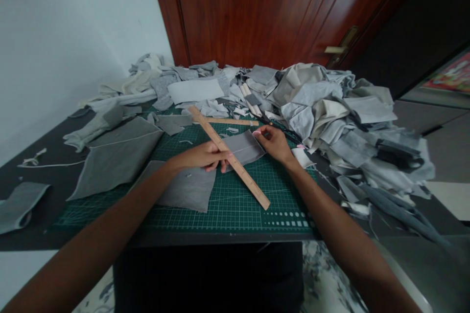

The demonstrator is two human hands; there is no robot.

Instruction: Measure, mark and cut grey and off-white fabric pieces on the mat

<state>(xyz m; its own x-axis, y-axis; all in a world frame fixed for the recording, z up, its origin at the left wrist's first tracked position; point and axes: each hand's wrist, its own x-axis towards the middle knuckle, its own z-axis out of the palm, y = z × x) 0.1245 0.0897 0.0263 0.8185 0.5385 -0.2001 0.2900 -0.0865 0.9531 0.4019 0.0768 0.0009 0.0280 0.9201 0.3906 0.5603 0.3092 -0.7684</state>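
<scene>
My left hand is closed on a wooden ruler, its thumb on top. The ruler lies aslant, crossing the left part of a grey fabric strip. A pale line runs lengthwise along that strip. At the strip's right end, my right hand pinches a small pink piece of tailor's chalk by the dark edge. Beneath my left forearm is another grey fabric piece, partly hidden. All of this rests on a green cutting mat.
A second wooden ruler lies flat behind the strip. Black scissors are by the right hand. Grey and white cloth scraps heap along the back and right. A large grey cloth lies left. A wooden door stands behind.
</scene>
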